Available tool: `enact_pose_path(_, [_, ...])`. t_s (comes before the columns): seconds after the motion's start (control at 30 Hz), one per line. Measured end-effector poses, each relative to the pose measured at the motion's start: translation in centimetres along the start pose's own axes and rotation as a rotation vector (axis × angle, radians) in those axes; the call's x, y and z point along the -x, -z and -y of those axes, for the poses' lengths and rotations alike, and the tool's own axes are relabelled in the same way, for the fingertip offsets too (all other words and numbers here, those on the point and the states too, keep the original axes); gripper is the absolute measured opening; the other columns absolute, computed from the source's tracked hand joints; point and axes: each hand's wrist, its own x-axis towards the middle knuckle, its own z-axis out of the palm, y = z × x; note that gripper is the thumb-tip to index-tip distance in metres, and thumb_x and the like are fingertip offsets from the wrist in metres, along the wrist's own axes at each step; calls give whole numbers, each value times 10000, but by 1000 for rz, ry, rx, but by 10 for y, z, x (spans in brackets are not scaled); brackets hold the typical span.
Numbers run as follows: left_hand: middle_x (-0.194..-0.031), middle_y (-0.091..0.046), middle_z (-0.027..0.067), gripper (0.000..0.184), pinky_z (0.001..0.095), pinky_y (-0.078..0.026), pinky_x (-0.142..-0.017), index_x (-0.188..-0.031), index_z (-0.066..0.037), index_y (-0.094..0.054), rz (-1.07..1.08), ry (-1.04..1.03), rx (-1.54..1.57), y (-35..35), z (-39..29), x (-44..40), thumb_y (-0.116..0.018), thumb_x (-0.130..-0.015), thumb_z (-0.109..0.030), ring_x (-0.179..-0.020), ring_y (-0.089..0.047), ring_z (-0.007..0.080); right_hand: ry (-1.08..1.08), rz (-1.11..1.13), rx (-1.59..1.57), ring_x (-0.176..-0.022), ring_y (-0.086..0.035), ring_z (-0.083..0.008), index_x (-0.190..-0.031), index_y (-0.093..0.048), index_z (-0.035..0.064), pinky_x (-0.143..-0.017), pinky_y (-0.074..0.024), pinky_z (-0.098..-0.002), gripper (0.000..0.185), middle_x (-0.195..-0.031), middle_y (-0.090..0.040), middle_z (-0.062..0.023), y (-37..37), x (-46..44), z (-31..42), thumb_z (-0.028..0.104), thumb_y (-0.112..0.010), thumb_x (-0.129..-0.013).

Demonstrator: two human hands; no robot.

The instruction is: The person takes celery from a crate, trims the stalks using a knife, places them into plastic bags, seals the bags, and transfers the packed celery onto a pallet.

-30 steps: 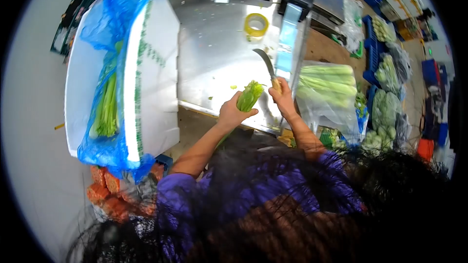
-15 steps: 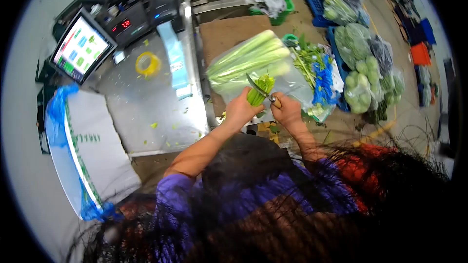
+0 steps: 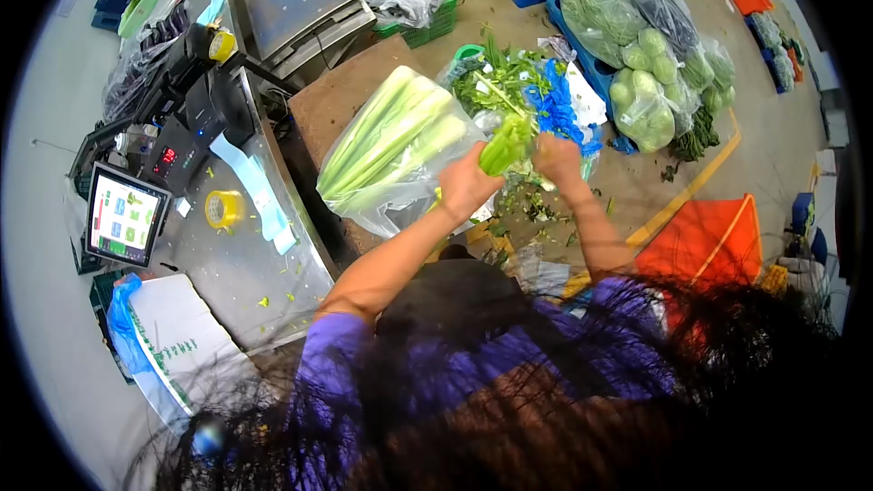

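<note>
My left hand (image 3: 466,184) is wrapped round a green celery bunch (image 3: 507,145), whose end points up and right over a pile of leafy trimmings (image 3: 491,82). Close by on the right, my right hand (image 3: 556,160) is closed and blurred by motion. The sickle-shaped knife seen in it earlier cannot be made out now; its blade is hidden or smeared. Left of my hands, long pale celery stalks (image 3: 391,136) lie in a clear plastic bag on a brown board (image 3: 314,95).
A metal table (image 3: 195,245) on the left bears yellow tape (image 3: 223,209), blue label strips (image 3: 255,186) and a screen (image 3: 125,215). Bagged vegetables (image 3: 641,55) stand on blue crates at upper right. An orange-red container (image 3: 705,236) is at right.
The view has swung right, from the metal table to the trimmings pile. Both hands moved there with the celery bunch. The curved blade, visible earlier beside the bunch, no longer shows clearly.
</note>
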Motion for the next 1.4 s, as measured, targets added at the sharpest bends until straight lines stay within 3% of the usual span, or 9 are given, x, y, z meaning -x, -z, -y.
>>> enact_pose_path(0.13, [-803, -634, 146, 485, 435, -467, -649, -1067, -150, -519, 7, -189, 83, 2, -9, 3, -684, -632, -289, -749, -602, 349, -580, 81, 108, -742, -608, -355, -818, -641, 53, -637, -475, -440, 315, -793, -632, -173, -38, 23, -217, 340, -554, -723])
enact_pose_path(0.23, [-806, -627, 142, 444, 359, -470, -657, -1050, -99, -537, 98, -91, 101, 11, -16, 7, -698, -655, -223, -725, -611, 301, -808, 278, 193, -781, -599, -380, -884, -641, 56, -664, -479, -439, 342, -853, -636, -178, -24, 43, -220, 349, -548, -733])
enact_pose_path(0.6, [-807, -554, 49, 482, 317, -460, -656, -1037, -80, -484, -153, -36, 816, 164, 67, 158, -734, -635, -169, -735, -544, 174, 211, 359, -446, -803, -582, -390, -1032, -558, 121, -706, -465, -462, 323, -832, -616, -193, -100, 56, 144, 280, -561, -751])
enact_pose_path(0.77, [-752, -462, 60, 448, 404, -417, -743, -948, -114, -381, -236, -463, 1125, 247, 79, 249, -702, -638, -154, -696, -463, 201, 502, 870, -551, -871, -579, -375, -1020, -559, 122, -737, -466, -430, 329, -913, -610, -184, -138, 104, 354, 278, -573, -730])
enact_pose_path(0.87, [-776, -463, 59, 452, 407, -409, -761, -949, -119, -387, -255, -489, 1131, 273, 95, 285, -710, -639, -178, -706, -460, 199, 716, 923, -547, -1087, -515, -310, -1241, -455, 58, -897, -421, -376, 632, -1172, -534, -180, -191, 137, 423, 423, -627, -755])
enact_pose_path(0.97, [-817, -469, 59, 472, 396, -410, -774, -992, -112, -399, -458, -315, 1152, 283, 111, 295, -714, -648, -186, -726, -465, 190, 522, 1524, -1154, -1212, -412, -246, -1334, -345, 39, -987, -348, -352, 785, -1299, -433, -170, -156, 163, 453, 461, -646, -744])
enact_pose_path(1.03, [-936, -495, 73, 560, 414, -408, -845, -1117, -78, -416, -600, -152, 1181, 281, 136, 294, -726, -672, -221, -828, -514, 210, 921, 1520, -1200, -1121, -474, -223, -1284, -411, 40, -935, -384, -330, 759, -1227, -489, -150, -136, 172, 433, 418, -711, -697])
enact_pose_path(1.2, [-1237, -453, 114, 763, 353, -310, -1011, -1280, -23, -368, -219, -338, 925, 242, 123, 216, -696, -728, -436, -1207, -403, 228, 509, 1115, -1040, -850, -565, -150, -1107, -535, 36, -770, -461, -295, 611, -939, -611, -60, -69, 161, 358, 188, -778, -568])
enact_pose_path(1.4, [-1339, -375, 131, 735, 330, -291, -1003, -1336, -14, -293, 261, 562, 967, 69, 242, 184, -583, -825, -455, -1220, -366, 243, -21, 212, -1440, -809, -552, -198, -1093, -473, 39, -750, -469, -342, 494, -893, -545, -72, -20, 170, 188, 151, -699, -668])
